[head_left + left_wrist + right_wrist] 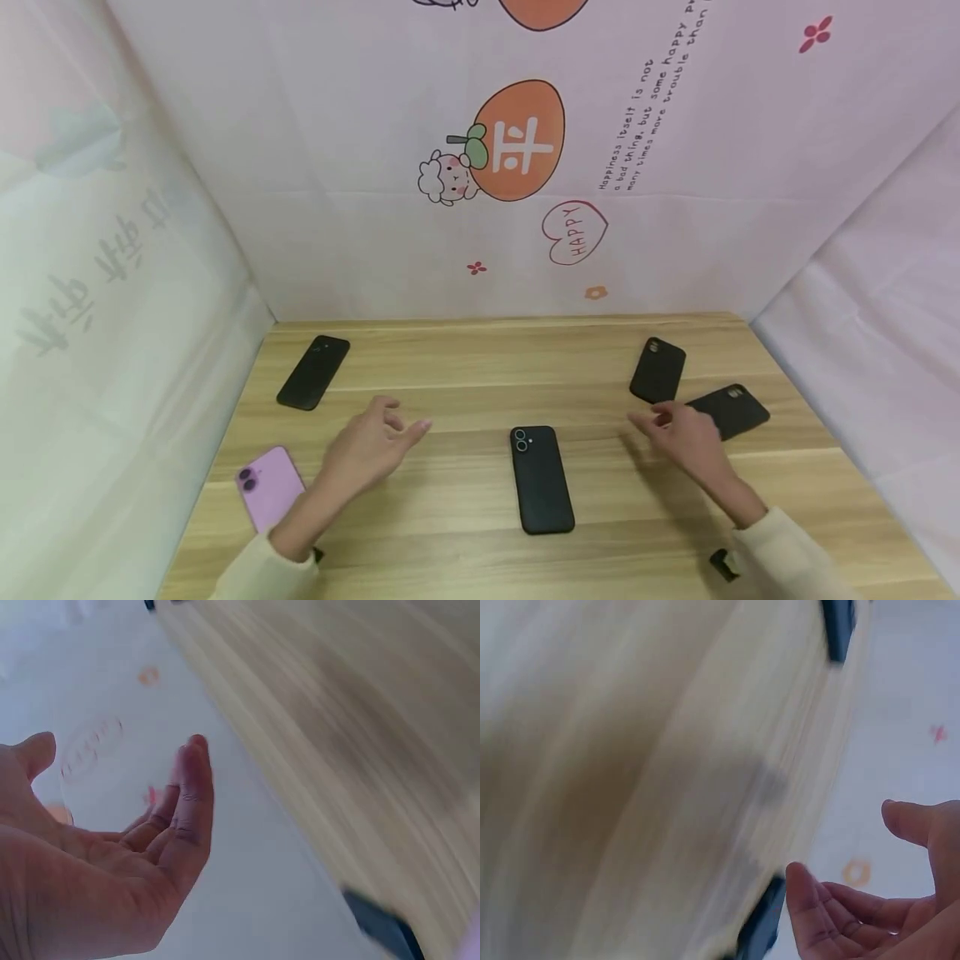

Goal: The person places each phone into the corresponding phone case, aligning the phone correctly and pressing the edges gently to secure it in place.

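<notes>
My left hand (372,442) hovers over the wooden table with its fingers loosely bent and nothing held. Close by that forearm lies a purple phone (272,487), partly covered by it. A black phone (542,483) with two ringed lenses lies flat between the hands. On the other side, my right hand (686,437) is raised above the table, fingers relaxed and holding nothing. It partly hides a black phone case (731,411) and is just in front of another black case (658,371). Both wrist views show bare palms and fingers.
A black phone or case (313,373) lies at the back left of the wooden table (465,375). White printed cloth (360,225) rises behind the table and along both sides. Below the right sleeve sits a small dark object (723,565), its kind unclear.
</notes>
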Motion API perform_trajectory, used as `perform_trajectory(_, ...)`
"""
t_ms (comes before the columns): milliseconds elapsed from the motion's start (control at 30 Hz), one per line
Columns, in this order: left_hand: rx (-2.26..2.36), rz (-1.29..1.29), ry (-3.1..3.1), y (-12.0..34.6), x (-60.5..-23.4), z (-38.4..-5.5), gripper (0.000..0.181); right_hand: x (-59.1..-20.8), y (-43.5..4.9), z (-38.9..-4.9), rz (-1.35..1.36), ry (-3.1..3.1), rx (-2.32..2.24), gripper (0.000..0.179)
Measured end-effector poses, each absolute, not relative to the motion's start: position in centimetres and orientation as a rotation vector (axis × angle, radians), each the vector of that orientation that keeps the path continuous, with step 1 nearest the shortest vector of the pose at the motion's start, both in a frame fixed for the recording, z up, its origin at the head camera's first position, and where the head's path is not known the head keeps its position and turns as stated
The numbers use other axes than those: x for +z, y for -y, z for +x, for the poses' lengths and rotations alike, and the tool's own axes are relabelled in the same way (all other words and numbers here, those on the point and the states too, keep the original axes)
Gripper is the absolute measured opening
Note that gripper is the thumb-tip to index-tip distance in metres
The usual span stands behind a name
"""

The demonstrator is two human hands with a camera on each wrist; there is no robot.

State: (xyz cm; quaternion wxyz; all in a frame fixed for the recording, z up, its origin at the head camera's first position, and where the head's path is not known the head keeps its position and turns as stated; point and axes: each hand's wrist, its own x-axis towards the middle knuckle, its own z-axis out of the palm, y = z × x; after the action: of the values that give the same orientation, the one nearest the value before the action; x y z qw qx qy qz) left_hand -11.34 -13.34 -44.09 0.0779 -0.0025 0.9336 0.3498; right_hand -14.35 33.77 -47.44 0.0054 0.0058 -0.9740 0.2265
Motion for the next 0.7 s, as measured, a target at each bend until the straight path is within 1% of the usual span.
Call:
perform_trajectory(167, 0.900, -0.089, -2.827, 18.3, -43.3, -10.3, 0.101, -47.1, -38.1, -15.0, -0.030, 3.030, 0.519, 0.063)
perform_trajectory(300, 0.833, -0.152, -2.812, 21.1, -43.0, -9.8, 0.111, -46.6, -41.1, -15.3, -0.158, 3.114, 0.447, 0.069)
perform_trajectory(500, 0.722, -0.211, -2.787, 23.3, -43.2, -9.3, 0.118, -46.4, -44.6, -15.9, -0.298, 3.233, 0.356, 0.073)
perform_trajectory(567, 0.676, -0.224, -2.789, 23.8, -43.4, -9.0, 0.116, -46.4, -45.4, -16.0, -0.329, 3.258, 0.335, 0.075)
perform_trajectory(700, 0.538, -0.282, -2.779, 25.0, -44.1, -8.1, 0.125, -46.4, -46.6, -16.5, -0.368, 3.305, 0.288, 0.079)
